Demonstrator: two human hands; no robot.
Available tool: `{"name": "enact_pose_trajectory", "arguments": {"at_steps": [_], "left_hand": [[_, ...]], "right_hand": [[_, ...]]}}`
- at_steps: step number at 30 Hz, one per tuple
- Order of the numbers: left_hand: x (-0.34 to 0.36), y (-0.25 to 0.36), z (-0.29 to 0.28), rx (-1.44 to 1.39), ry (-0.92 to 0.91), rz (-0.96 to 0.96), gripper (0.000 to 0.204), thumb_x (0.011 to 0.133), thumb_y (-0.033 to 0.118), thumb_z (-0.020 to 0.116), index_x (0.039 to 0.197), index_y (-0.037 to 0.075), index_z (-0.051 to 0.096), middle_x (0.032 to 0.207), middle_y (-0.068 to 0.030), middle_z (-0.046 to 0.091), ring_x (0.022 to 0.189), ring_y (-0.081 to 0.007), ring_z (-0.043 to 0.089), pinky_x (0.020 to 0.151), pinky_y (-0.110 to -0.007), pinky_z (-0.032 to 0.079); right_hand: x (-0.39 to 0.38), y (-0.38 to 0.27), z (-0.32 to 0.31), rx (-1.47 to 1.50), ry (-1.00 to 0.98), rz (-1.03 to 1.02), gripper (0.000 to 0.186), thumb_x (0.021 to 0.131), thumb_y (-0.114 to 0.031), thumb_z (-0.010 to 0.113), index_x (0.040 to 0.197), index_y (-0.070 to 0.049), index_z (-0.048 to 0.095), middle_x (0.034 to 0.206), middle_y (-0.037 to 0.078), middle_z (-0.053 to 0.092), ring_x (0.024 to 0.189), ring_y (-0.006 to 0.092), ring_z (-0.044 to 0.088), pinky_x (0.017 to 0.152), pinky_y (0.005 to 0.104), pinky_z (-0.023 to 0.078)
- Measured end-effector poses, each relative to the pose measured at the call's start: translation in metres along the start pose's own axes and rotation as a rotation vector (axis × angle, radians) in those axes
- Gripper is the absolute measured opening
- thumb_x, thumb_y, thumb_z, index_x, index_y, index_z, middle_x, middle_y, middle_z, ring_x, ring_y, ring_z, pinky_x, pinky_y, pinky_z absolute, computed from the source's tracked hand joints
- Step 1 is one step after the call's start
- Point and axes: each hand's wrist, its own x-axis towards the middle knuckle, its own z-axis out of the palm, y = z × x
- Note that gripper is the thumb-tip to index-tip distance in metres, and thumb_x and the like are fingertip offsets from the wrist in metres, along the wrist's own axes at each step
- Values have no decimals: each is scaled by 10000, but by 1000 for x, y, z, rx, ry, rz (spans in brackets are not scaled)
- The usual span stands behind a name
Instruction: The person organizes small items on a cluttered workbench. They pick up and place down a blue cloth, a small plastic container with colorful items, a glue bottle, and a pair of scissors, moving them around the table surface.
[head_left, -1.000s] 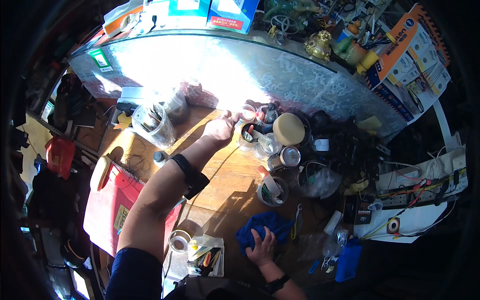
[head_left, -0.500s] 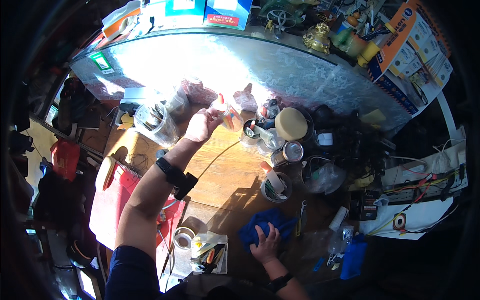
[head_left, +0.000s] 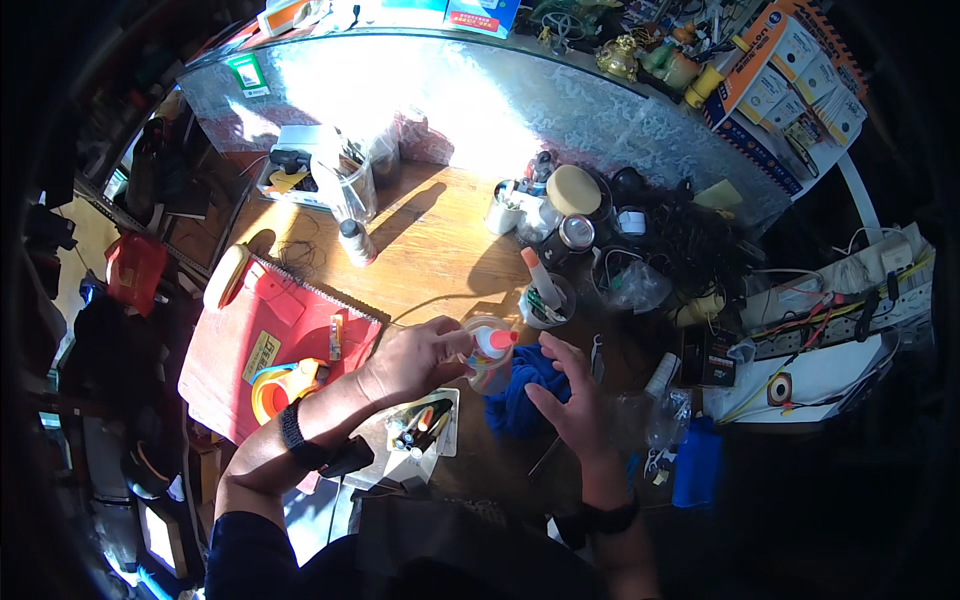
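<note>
My left hand grips the rim of a clear plastic cup over the near middle of the table. Inside the cup stands a white item with a red tip, perhaps a small bottle. Just to the right, my right hand is raised with its fingers apart, holding nothing. A crumpled blue cloth lies under the cup and beside my right hand. Below my left wrist sits a shallow clear tray of pens and small tools.
A red folder bearing an orange tape dispenser lies at left. Behind the hands stand a tub with an orange-tipped tube, a dark-capped bottle and several full containers. A power strip with cables runs along the right.
My left hand has brought the clear cup from the back of the table toward me. My right hand has lifted off the blue cloth and opened beside the cup. The view has shifted.
</note>
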Motion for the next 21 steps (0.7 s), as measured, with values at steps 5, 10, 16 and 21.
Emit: {"name": "enact_pose_trajectory", "arguments": {"at_steps": [5,10,16,21], "left_hand": [[-31,34,53,53,-69,-32,287,791,219,661,1049,141,561,978,-115,554,845,-316,603,695,-407,499],[-64,40,88,109,29,-23,282,793,189,659,1027,77,549,1054,-163,548,902,-331,595,723,-399,504],[-90,48,108,158,88,27,236,779,155,676,980,89,572,1198,-168,521,974,-332,589,779,-389,508],[-96,56,115,147,55,103,225,782,141,663,979,89,570,1234,-175,500,1004,-343,577,785,-389,511]], "right_hand": [[-18,-29,23,-130,33,-302,334,789,-73,653,1104,-23,554,1146,123,534,1083,228,517,919,344,408],[-77,-9,2,379,383,-83,185,882,-93,568,1041,0,562,1044,111,580,944,188,578,838,323,465],[-160,95,-43,612,459,686,195,879,-222,592,990,-63,576,888,42,620,766,129,609,648,282,502],[-225,178,-38,335,227,1011,208,870,-220,610,978,-46,580,860,25,618,706,114,593,592,260,473]]}}
